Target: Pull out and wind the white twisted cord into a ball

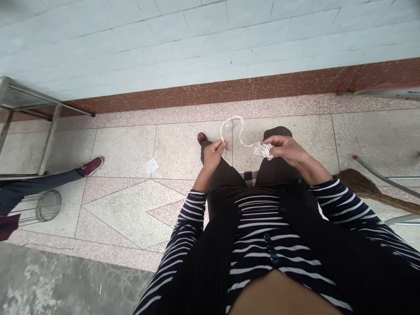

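Note:
My left hand (215, 154) pinches one end of a white cord (242, 136) over my left knee. From those fingers the cord arches up and across in a loose loop to a bunched hank of white cord (261, 149). My right hand (287, 152) grips that hank between thumb and fingers above my right thigh. Beyond the loop, a small white coiled bundle (229, 125) shows against the floor; whether it joins the cord I cannot tell.
A metal-framed rack (52, 135) stands at the left, with another person's leg and red shoe (92, 166) beside it. A wire stand (48, 205) is near that leg. Scrap paper (151, 166) lies on the tiled floor. To my right are a broom (357, 183) and metal tubing (377, 175).

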A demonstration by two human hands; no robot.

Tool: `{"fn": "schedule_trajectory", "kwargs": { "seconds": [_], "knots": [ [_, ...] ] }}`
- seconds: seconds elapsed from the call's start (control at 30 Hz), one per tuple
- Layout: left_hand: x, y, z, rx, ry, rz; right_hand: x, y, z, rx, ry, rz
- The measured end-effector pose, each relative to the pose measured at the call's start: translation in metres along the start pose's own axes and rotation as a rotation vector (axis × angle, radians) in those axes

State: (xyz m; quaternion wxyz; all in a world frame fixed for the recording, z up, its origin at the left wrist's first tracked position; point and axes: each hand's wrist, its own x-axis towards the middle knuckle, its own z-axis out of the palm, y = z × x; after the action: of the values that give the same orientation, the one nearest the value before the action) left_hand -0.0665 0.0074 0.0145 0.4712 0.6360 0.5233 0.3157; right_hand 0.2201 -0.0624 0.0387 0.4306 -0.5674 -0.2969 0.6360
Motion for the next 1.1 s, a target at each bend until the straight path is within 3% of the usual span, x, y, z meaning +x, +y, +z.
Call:
{"fn": "schedule_trajectory", "kwargs": {
  "seconds": [0.17, 0.27, 0.37, 0.43, 0.53, 0.67, 0.77, 0.87, 1.1],
  "knots": [
    [0.023, -0.002, -0.005, 0.074, 0.05, 0.055, -0.004, 0.0, -0.002, -0.037, 0.082, -0.084],
    [0.031, -0.016, -0.001, 0.174, 0.059, -0.031, -0.007, -0.009, -0.005, -0.028, 0.107, -0.193],
    [0.031, -0.024, 0.012, 0.252, 0.025, -0.073, -0.01, -0.017, -0.001, -0.032, 0.067, -0.2],
    [0.026, -0.019, 0.026, 0.193, -0.047, 0.008, -0.01, -0.019, 0.006, -0.028, 0.04, -0.18],
    [0.016, -0.004, 0.055, -0.063, -0.239, 0.125, -0.008, -0.019, 0.019, -0.042, 0.024, -0.208],
    [-0.003, 0.011, 0.091, -0.389, -0.426, 0.035, -0.007, -0.025, 0.03, -0.099, 0.038, -0.303],
    [-0.02, 0.014, 0.098, -0.504, -0.601, -0.042, -0.007, -0.033, 0.027, -0.141, 0.06, -0.335],
    [-0.031, 0.014, 0.084, -0.344, -0.672, -0.051, -0.003, -0.037, 0.015, -0.172, 0.084, -0.368],
    [-0.03, 0.015, 0.029, 0.401, -0.397, 0.286, 0.012, -0.013, -0.007, -0.403, 0.136, -0.408]
  ]
}}
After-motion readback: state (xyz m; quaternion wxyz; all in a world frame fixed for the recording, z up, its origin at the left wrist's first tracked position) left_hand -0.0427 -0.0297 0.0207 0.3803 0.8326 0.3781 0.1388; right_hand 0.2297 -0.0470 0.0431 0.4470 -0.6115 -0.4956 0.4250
